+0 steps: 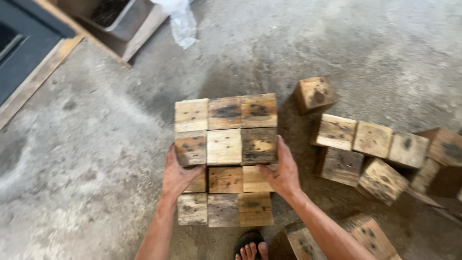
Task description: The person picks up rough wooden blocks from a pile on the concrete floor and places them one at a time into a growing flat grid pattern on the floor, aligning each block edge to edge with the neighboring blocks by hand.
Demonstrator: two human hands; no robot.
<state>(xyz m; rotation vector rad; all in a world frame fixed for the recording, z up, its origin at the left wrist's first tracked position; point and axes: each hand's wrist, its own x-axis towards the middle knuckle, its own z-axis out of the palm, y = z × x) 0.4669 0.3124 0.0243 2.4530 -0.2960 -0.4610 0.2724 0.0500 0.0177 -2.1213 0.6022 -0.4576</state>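
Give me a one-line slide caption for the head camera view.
Both hands, left hand and right hand, grip a stacked wooden block cube on concrete floor.

Both forearms are bare, with no sleeves, a left hand point(177, 174) and right hand point(283, 172) without gloves or rings. One foot point(250, 249) wears what seems a black sandal.

- Your left hand point(177, 174) presses the nine o'clock side of the stacked wooden blocks point(225, 144); your right hand point(282, 172) presses the three o'clock side.
- The stack sits on the floor point(96, 159).
- Loose blocks point(373, 149) lie toward three o'clock, apart from it.
- A tray point(120, 17) sits at eleven o'clock.
- Your sandalled foot point(250, 248) is at six o'clock.
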